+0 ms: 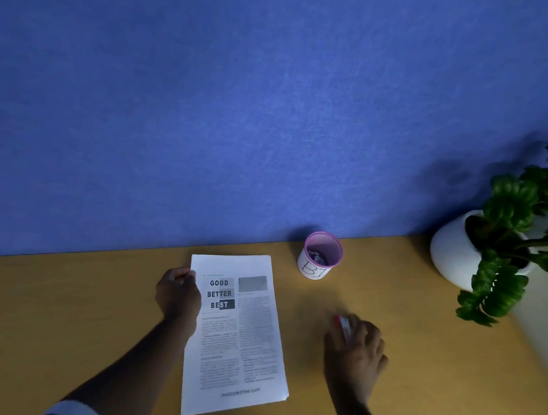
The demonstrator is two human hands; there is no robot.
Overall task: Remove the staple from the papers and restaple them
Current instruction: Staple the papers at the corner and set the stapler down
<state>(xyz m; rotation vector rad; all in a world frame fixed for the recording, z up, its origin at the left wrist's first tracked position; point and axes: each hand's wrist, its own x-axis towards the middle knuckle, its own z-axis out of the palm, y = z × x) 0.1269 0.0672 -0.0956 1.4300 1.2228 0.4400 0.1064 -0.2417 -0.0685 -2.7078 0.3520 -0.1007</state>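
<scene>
**Papers pinned by the left hand, right hand over a small pink tool**

Papers (pixel 238 334) lie flat on the wooden bench (pixel 43 334), a little left of its middle, with their top edge close to the blue wall (pixel 246 83). The left hand (pixel 177 293) reaches in from the lower left, forearm stretched straight, and rests on the sheets' upper left edge; its fingers are curled in loosely at the corner, pressing or pinching the paper there, though the exact grip cannot be told. A white cuff (pixel 78 414) shows at the bottom of that arm. The right hand (pixel 357 347) comes in from the lower right, palm down and fingers bent, cupped over a small pink and white tool (pixel 343 324) on the bench; motion blur hides whether the fingers have closed on it.

The top sheet is white, printed in two columns of small text, with the bold words GOOD BETTER BEST near the upper left and a grey block at the upper right. No staple can be made out at this size.

A pink-rimmed mesh cup (pixel 320 256) with a white label stands just beyond the papers' upper right corner, apart from them. Farther right, a white pot (pixel 453 253) with a leafy green plant (pixel 520 216) sits near the wall, well clear of both hands.
</scene>
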